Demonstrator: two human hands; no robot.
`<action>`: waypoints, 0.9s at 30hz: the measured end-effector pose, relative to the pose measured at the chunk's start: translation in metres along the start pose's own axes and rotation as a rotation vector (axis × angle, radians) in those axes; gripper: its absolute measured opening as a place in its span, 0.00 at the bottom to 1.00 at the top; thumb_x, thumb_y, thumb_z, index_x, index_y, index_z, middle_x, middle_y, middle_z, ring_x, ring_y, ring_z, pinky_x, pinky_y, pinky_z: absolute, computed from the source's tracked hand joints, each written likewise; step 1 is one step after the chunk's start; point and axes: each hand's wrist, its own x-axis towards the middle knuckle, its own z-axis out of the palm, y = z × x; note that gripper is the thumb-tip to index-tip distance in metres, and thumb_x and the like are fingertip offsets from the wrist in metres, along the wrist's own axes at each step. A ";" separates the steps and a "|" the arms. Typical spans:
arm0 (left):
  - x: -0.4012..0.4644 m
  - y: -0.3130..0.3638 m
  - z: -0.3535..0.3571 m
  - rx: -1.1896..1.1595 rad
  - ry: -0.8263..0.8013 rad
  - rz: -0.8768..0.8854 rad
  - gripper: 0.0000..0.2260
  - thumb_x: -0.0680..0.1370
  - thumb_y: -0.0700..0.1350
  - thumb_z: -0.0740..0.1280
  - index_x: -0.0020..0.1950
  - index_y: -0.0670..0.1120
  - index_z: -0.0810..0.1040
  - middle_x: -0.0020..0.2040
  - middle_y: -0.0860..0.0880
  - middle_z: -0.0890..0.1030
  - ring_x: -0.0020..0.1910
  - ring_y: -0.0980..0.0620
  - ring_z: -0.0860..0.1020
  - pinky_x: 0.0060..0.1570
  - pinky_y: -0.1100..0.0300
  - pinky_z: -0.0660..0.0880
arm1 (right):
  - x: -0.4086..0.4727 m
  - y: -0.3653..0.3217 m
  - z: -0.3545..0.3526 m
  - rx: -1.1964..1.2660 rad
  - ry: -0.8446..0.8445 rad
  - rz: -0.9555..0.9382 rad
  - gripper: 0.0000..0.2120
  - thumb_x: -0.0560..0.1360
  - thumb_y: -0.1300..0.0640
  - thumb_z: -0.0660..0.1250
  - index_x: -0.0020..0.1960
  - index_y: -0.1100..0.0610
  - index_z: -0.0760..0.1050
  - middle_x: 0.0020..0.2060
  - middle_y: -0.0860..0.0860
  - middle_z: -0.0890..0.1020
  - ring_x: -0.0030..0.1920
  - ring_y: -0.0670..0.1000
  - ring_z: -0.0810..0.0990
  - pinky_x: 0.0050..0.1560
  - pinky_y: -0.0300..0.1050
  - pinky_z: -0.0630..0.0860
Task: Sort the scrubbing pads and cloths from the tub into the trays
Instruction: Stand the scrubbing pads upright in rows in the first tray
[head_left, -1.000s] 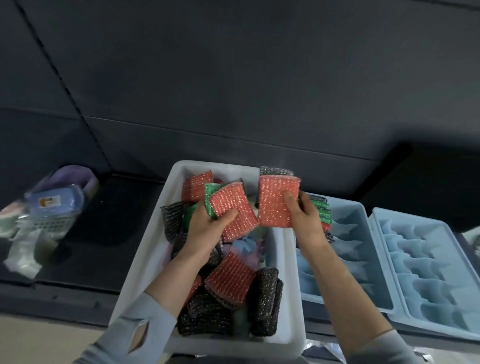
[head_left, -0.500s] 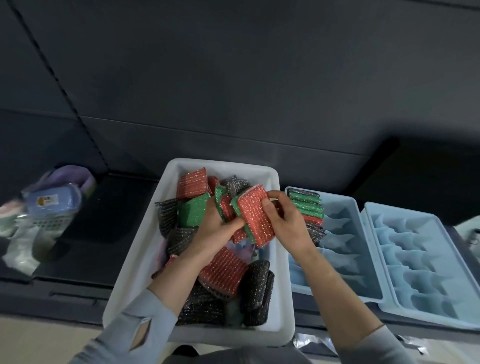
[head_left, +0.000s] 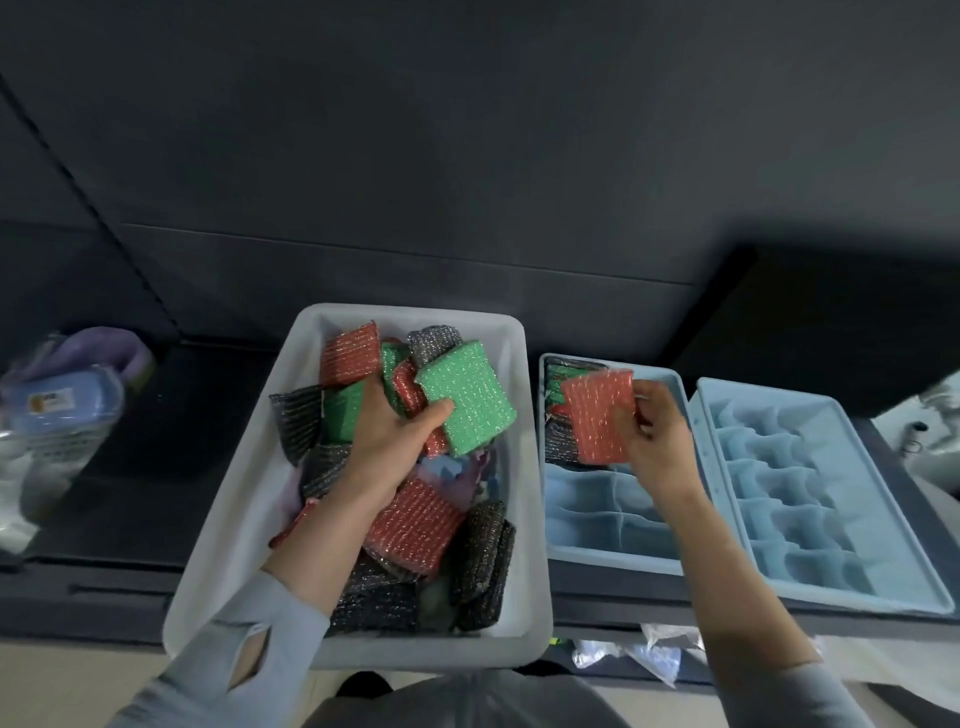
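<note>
- Dark panelled wall (head_left: 467, 156) fills the background above a black counter (head_left: 197, 415), with blurred packets (head_left: 57, 410) at its far left.
- White tub (head_left: 249, 499) sits on the counter, heaped with red, green and black scrubbing pads; pale cloths (head_left: 457, 473) show between them.
- Two light blue trays lie right of the tub: the near tray (head_left: 613, 551) just beside it, with pads stacked on edge at its far end, and the far tray (head_left: 831, 499) alongside.
- Left hand (head_left: 384, 431) reaches into the tub, forearm slanting up from the lower left, thumb and fingers curled round a green pad (head_left: 467, 400) and a red one behind it. The green pad tilts, its long axis running from upper left to lower right.
- Right hand (head_left: 660, 431) hovers over the near tray's far end, fingertips pinching the right edge of a red pad (head_left: 597, 415), which faces the camera, long axis roughly upright.
</note>
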 end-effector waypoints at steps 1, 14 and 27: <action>-0.002 0.001 0.003 -0.002 -0.012 0.007 0.40 0.73 0.44 0.74 0.78 0.45 0.54 0.65 0.56 0.70 0.62 0.61 0.68 0.61 0.66 0.60 | -0.001 0.008 -0.004 -0.101 -0.026 -0.043 0.12 0.77 0.58 0.67 0.60 0.52 0.73 0.46 0.50 0.83 0.45 0.56 0.82 0.48 0.55 0.79; -0.011 0.002 0.024 -0.014 -0.061 -0.037 0.40 0.70 0.48 0.77 0.75 0.48 0.59 0.63 0.54 0.75 0.60 0.58 0.75 0.70 0.53 0.65 | -0.011 0.042 0.029 -0.598 -0.101 -0.551 0.07 0.72 0.56 0.69 0.43 0.58 0.84 0.38 0.53 0.85 0.45 0.59 0.81 0.37 0.53 0.81; -0.019 0.006 0.042 0.078 -0.024 -0.063 0.50 0.59 0.69 0.77 0.75 0.61 0.57 0.76 0.50 0.65 0.73 0.48 0.66 0.71 0.40 0.64 | 0.002 -0.045 0.034 0.171 -0.389 -0.210 0.14 0.70 0.42 0.74 0.48 0.50 0.78 0.40 0.42 0.81 0.42 0.42 0.79 0.45 0.38 0.76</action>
